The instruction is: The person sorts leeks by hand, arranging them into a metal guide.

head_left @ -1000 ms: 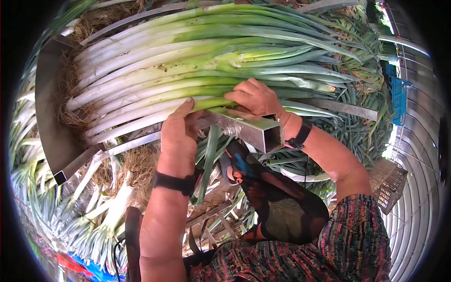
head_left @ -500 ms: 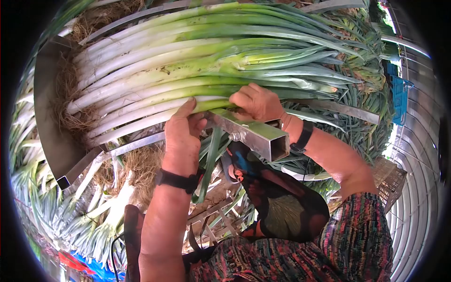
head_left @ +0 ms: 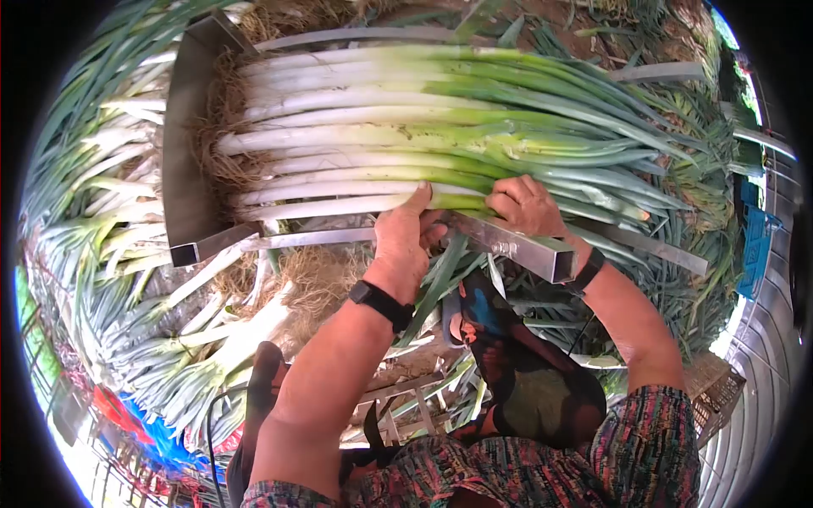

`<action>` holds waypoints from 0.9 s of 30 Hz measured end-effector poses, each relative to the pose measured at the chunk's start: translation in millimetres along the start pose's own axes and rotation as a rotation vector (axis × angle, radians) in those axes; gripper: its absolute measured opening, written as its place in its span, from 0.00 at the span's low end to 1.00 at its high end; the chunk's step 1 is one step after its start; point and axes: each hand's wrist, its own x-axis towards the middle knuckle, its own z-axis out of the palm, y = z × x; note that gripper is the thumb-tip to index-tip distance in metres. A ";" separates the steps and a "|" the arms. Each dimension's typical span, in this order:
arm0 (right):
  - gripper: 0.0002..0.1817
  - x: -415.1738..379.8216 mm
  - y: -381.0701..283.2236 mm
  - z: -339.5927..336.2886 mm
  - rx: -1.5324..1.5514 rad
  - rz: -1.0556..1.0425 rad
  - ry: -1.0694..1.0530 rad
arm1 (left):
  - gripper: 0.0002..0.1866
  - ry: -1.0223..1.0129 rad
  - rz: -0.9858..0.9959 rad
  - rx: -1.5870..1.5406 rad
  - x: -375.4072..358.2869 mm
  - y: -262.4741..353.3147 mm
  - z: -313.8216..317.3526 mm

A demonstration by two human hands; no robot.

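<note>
A row of leeks (head_left: 364, 135) lies side by side across a metal rack, white stalks and roots at the left, green leaves at the right. The roots face an upright metal plate (head_left: 188, 144). My left hand (head_left: 405, 233) has its thumb on the nearest leek stalk, with the other fingers curled below the edge. Further right, my right hand (head_left: 529, 207) is closed over the green part of the nearest leek. A square metal tube (head_left: 517, 243) juts toward me between the hands.
More leeks (head_left: 195, 372) are piled at the lower left, others beyond the plate. Cut leaves lie at the right, near a blue crate (head_left: 756, 241) and a brown crate (head_left: 718, 394). Red and blue plastic (head_left: 152, 432) shows at the lower left. My knee (head_left: 546, 394) is below the rack.
The view has shifted, so the rack and leeks appear further right and level. Both hands keep nearly the same places along the nearest leek.
</note>
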 end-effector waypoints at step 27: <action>0.24 66.4 24.5 -28.2 -0.024 -0.214 -0.113 | 0.24 -0.048 0.235 0.076 -5.5 91.0 -123.9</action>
